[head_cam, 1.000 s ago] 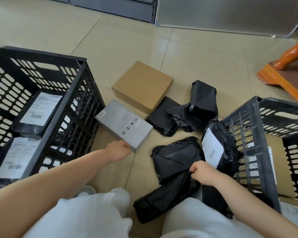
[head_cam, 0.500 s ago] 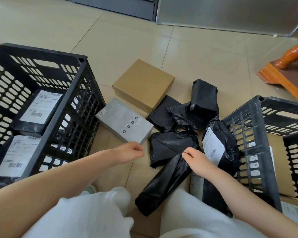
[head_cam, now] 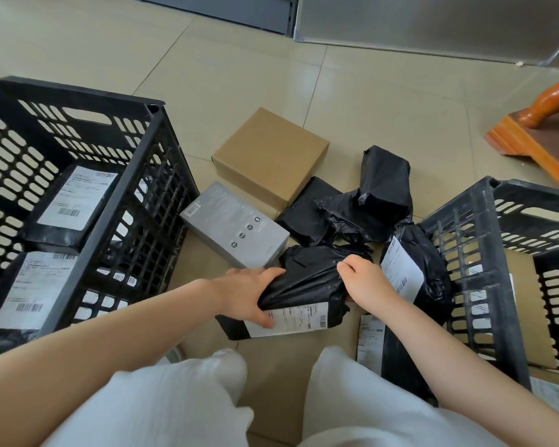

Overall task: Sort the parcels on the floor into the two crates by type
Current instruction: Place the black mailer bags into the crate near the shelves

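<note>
- I see the left hand (head_cam: 247,293) gripping the black bag parcel (head_cam: 304,285) at its left end.
- The right hand (head_cam: 367,280) pinches its right end.
- Grey box (head_cam: 234,224) lies just beyond.

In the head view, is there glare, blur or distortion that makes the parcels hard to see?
Head view: wide-angle bending curves the left crate rim and floor lines; soft glare on the floor tiles; the held black parcel shows glossy highlights, its label print too blurred to read; both hands look sharp.
</note>
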`<action>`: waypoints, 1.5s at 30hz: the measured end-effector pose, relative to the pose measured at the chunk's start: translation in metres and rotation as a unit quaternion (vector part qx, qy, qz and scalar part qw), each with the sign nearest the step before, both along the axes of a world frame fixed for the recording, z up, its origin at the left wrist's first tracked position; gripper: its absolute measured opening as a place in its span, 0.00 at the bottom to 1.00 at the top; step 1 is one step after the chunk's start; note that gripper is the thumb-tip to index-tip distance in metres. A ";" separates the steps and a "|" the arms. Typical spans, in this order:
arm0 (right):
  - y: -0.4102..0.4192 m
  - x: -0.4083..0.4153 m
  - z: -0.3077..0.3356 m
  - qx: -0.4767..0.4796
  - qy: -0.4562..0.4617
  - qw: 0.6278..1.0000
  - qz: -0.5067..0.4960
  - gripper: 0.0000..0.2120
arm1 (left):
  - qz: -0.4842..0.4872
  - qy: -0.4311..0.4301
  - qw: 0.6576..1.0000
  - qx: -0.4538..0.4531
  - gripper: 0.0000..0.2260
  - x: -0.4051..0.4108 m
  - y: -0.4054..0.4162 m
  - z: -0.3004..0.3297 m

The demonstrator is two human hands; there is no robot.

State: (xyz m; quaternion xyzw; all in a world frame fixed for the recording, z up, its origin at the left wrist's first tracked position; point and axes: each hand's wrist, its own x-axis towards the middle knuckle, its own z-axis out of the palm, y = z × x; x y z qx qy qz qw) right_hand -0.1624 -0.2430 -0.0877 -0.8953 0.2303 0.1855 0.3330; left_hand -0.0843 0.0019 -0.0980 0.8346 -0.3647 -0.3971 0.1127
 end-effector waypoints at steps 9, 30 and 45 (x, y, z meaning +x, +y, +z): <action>-0.004 0.000 -0.001 0.088 -0.012 0.991 -0.101 0.16 | 0.051 -0.040 0.998 -0.007 0.34 0.005 0.002 0.005; 0.011 0.029 0.036 0.319 -0.043 0.903 -0.285 0.15 | 0.407 0.079 0.900 -0.137 0.18 0.035 0.034 0.062; 0.079 0.087 0.100 0.146 0.047 0.987 0.054 0.15 | 0.482 -0.184 0.840 -0.165 0.16 0.062 0.093 0.120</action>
